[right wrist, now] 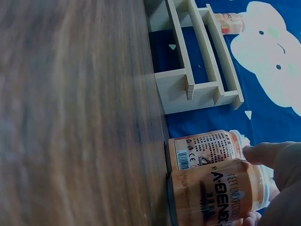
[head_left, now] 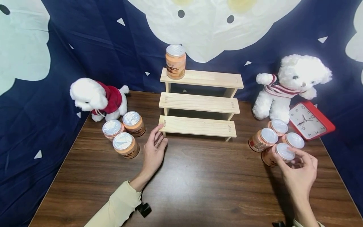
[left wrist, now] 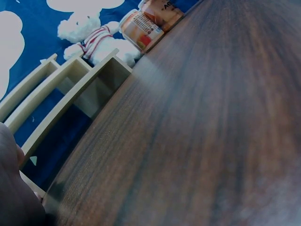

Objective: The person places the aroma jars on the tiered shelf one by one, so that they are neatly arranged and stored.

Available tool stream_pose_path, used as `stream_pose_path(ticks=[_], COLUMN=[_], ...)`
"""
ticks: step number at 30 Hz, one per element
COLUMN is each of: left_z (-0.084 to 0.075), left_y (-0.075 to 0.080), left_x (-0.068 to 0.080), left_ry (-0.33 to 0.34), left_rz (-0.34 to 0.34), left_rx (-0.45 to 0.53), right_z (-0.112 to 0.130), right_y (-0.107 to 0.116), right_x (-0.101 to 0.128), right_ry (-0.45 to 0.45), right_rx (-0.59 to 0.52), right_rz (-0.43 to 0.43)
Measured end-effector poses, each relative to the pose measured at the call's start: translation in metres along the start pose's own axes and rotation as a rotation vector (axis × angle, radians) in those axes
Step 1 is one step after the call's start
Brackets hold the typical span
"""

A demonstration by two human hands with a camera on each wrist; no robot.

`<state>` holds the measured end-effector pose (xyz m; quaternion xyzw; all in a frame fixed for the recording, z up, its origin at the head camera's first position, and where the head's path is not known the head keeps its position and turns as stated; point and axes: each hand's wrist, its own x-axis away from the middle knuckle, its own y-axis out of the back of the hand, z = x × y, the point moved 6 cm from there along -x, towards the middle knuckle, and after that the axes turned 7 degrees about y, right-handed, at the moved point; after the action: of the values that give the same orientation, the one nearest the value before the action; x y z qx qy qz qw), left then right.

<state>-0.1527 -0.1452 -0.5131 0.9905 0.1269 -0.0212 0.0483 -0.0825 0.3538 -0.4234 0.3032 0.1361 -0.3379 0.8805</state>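
My right hand (head_left: 302,171) grips the front jar (head_left: 285,152) of a cluster on the right, thumb and fingers at its silver lid. In the right wrist view this orange jar (right wrist: 211,193) stands on the table beside another jar (right wrist: 202,148), with the thumb reaching over their lids. At the left end of a three-step wooden shelf (head_left: 198,126), my left hand (head_left: 154,149) touches the lowest step with its fingertips. The left wrist view shows part of that hand (left wrist: 16,183) against the end of the shelf (left wrist: 70,96). One jar (head_left: 175,63) stands on the top step, at its left.
Three jars (head_left: 124,143) stand left of the shelf, by a white plush dog (head_left: 99,97) in red. A white plush bear (head_left: 289,85) and a red-framed clock (head_left: 310,121) sit behind the right cluster. A dark blue cloth (head_left: 107,37) hangs behind the brown table (head_left: 198,189).
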Motion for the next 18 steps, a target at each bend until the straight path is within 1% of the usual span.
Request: stream_pose_path(ticks=[3,6,10,13,15,18], left_z=[0.001,-0.006,-0.025,-0.032,-0.033,-0.032], left_y=[0.000,0.000,0.000,-0.001,-0.002,-0.002], left_x=[0.000,0.002,0.008,0.010,0.011,0.011], left_ry=[0.013,0.009,-0.007,0.021,0.040,0.050], left_rz=[0.002,-0.002,-0.003,0.005,0.008,0.010], left_rx=[0.006,-0.001,-0.018,-0.013,-0.005,0.002], right_z=[-0.003,0.002,0.021,0.035,0.039,0.035], right_y=[-0.001,-0.001,0.000,0.001,0.002,0.003], right_x=[0.001,0.001,0.004,0.007,0.008,0.008], right_ry=[-0.007,0.009,0.040,0.059,0.069,0.074], right_rx=[0.006,-0.018,-0.051,-0.076,-0.087,-0.087], right_rz=[0.002,-0.017,-0.050,-0.071,-0.086,-0.108])
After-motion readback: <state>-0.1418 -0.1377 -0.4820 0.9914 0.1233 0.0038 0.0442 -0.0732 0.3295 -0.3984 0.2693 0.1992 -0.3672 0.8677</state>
